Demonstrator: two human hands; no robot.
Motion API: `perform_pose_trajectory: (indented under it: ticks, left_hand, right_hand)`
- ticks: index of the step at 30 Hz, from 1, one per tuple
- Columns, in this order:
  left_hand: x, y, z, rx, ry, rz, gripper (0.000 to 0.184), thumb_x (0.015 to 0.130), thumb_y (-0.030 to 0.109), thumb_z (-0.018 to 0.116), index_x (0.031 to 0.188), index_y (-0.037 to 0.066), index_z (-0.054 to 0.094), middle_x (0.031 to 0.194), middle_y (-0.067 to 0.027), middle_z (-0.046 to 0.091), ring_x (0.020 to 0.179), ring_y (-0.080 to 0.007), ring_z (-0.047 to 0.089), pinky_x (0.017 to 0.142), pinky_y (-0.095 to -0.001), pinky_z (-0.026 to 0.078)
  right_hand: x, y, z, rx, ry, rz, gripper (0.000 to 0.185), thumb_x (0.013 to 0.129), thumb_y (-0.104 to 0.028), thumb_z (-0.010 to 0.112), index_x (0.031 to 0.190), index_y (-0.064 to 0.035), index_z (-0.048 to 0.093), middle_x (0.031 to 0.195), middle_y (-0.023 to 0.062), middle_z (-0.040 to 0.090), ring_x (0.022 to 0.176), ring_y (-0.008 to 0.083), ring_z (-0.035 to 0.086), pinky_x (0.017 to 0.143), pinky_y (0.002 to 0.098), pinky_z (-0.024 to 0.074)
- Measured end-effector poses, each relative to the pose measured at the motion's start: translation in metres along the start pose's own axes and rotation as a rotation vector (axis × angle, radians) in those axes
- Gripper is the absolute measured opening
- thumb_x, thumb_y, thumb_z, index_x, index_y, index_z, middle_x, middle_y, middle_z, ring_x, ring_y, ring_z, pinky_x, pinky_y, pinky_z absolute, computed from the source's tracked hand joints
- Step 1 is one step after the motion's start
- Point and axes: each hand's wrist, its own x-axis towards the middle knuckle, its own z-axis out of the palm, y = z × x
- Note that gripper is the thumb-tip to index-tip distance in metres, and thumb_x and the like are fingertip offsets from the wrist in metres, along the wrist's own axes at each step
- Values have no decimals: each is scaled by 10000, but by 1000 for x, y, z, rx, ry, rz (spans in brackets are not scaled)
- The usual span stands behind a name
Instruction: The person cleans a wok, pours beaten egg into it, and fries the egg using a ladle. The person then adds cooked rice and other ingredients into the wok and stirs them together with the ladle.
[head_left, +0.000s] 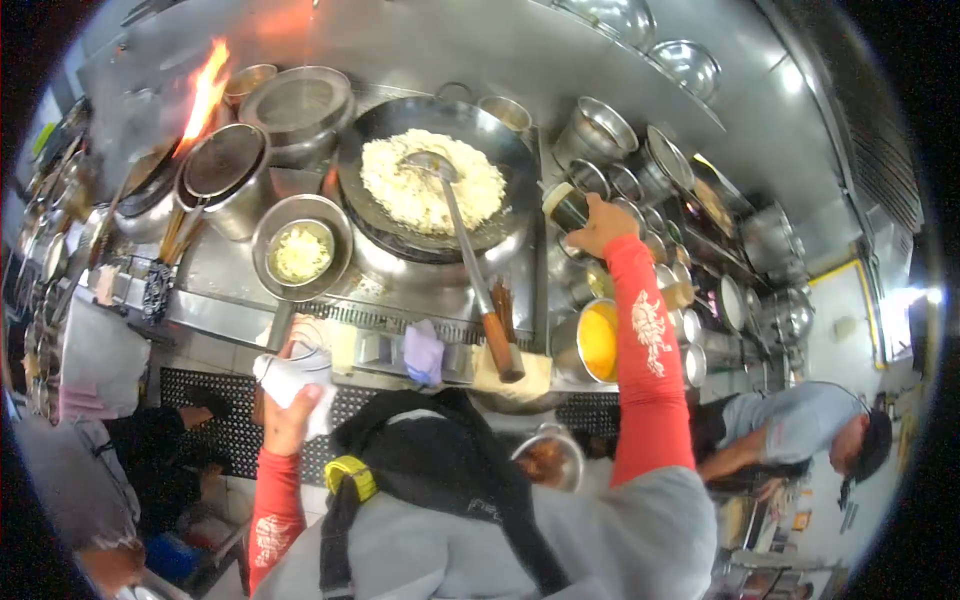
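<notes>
My right hand is closed around a dark bottle with a pale top, to the right of the wok, among the metal containers. My left hand grips a folded white cloth in front of the stove. Just above the cloth is the handle of a small pan holding chopped pale yellow food; whether the cloth touches that handle I cannot tell. A large wok holds a spread of pale, crumbly food. A long-handled ladle leans in it, its wooden grip toward me.
Tall flames rise at the back left beside lidded pots. Metal containers crowd the right, including one of orange-yellow liquid. A purple cloth lies on the front ledge. Another person bends at the right; someone else is at the lower left.
</notes>
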Motion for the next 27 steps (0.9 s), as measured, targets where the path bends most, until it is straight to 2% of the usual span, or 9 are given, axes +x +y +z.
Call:
perform_pose_trajectory:
  ticks: [2,4,6,10,13,18,19,24,27]
  left_hand:
    - [2,-4,-7,-37,-60,-18,875,713,271,690,1362,-101,236,1186,-164,519,1075,-223,524,938,-336,411]
    - [6,-2,-6,-76,-117,-21,897,710,268,690,1375,-92,208,1203,-173,512,1094,-234,518,949,-345,404]
    - [13,5,7,-117,-206,0,920,707,259,691,1390,-78,175,1227,-178,502,1119,-241,507,958,-351,397]
    - [28,13,45,-191,-460,-72,890,717,225,675,1402,-54,180,1231,-136,505,1107,-214,501,964,-336,382]
    - [36,-1,76,-148,-545,20,857,725,194,674,1398,-50,203,1203,-126,521,1071,-191,513,930,-320,406]
    - [18,-9,133,-230,-545,-203,918,685,180,693,1405,-38,169,1208,-157,525,1106,-243,535,936,-358,439]
    - [10,-11,146,-178,-459,-214,980,631,304,714,1403,-18,204,1136,-164,551,963,-244,600,835,-340,504]
    - [-7,-29,161,-13,-357,-187,986,625,417,711,1391,3,248,1026,-171,585,666,-183,612,538,-258,517]
    - [-13,-18,176,81,-364,-236,984,631,422,705,1397,12,245,1011,-169,585,660,-175,603,534,-256,510]
  right_hand:
    - [-16,3,7,295,28,9,647,591,-366,764,1106,-57,520,1068,176,612,960,316,610,844,405,464]
    - [-30,8,40,831,154,-88,685,607,-193,819,1178,-8,489,1060,101,604,974,195,570,872,325,433]
    - [-52,5,67,1199,292,-175,676,636,-119,813,1211,-21,472,1083,75,583,983,189,550,888,316,423]
    - [-116,-12,56,1385,571,-60,654,657,-63,793,1220,-16,465,1139,80,553,1023,182,533,908,313,421]
    - [-146,44,62,1353,648,-56,651,673,-53,781,1233,-19,451,1164,99,540,1035,195,537,926,335,422]
    - [-216,152,55,1000,867,199,724,653,-99,817,1234,-4,395,1166,114,525,1038,205,531,928,338,419]
    - [-230,178,59,962,924,237,733,640,-110,828,1222,-4,395,1159,112,522,1036,204,529,920,335,420]
    - [-254,280,113,778,1051,500,759,593,-126,850,1185,13,396,1128,125,521,1010,216,537,908,340,422]
    - [-238,317,162,840,1074,624,771,588,-133,851,1191,22,397,1140,140,529,1017,225,544,922,351,418]
